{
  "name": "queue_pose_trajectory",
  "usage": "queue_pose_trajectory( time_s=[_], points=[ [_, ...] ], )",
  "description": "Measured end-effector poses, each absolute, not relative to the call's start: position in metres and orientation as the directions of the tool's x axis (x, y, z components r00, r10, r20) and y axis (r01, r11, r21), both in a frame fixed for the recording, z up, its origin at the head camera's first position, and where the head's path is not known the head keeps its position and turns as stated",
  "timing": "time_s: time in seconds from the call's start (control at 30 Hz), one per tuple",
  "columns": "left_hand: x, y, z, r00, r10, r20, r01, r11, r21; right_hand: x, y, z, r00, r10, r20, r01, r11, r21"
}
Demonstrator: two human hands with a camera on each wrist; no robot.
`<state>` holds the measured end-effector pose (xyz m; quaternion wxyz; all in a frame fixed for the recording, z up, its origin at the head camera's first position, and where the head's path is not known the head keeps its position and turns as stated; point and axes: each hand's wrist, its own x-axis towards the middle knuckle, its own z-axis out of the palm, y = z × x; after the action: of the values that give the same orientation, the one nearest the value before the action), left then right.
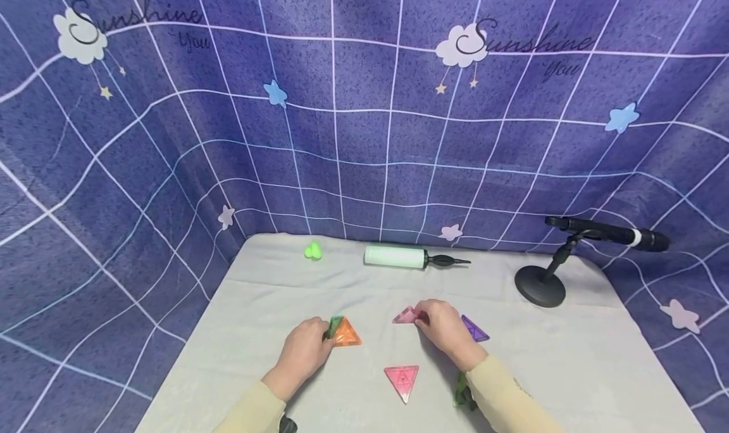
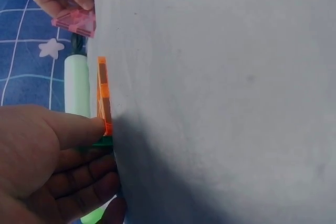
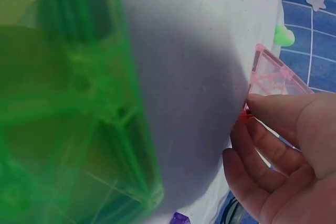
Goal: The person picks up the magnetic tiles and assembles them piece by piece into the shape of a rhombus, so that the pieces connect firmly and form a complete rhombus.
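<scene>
A sweep of the right sleeve [image 1: 507,389] could drag the clear green tile [image 1: 460,392] beside it; a slack pinch could drop the pale pink triangular tile [image 1: 405,316], held mid-desk [image 1: 219,360] in the right hand's [image 1: 447,328] grip. One corner points toward the desk's left edge; covering fingers leave its long axis unclear. The left hand's [image 1: 304,347] grip pinches an orange triangular tile [image 1: 345,335], apex toward the far edge, against a teal-green tile [image 1: 335,325].

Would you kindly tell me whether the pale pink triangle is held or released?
Held: in the right wrist view, the right hand pinches the pale pink triangle between thumb and fingers.
</scene>
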<state>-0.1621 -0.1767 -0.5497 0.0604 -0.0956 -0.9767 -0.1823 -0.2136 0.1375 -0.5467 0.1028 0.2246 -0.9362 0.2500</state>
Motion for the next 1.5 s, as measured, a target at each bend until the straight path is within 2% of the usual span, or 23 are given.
queue_pose_trajectory(
  time_s=[0.53,1.5],
  points=[
    [-0.161,-0.18,-0.547,-0.97,0.166,0.178,0.22,0.913,0.343,-0.215,0.131,-0.542,-0.856,-0.405,0.322,-0.505,0.791,-0.345],
    [-0.161,-0.178,-0.551,-0.969,0.182,0.17,0.23,0.915,0.332,-0.203,0.092,-0.546,-0.832,-0.449,0.327,-0.551,0.736,-0.393]
  ],
)
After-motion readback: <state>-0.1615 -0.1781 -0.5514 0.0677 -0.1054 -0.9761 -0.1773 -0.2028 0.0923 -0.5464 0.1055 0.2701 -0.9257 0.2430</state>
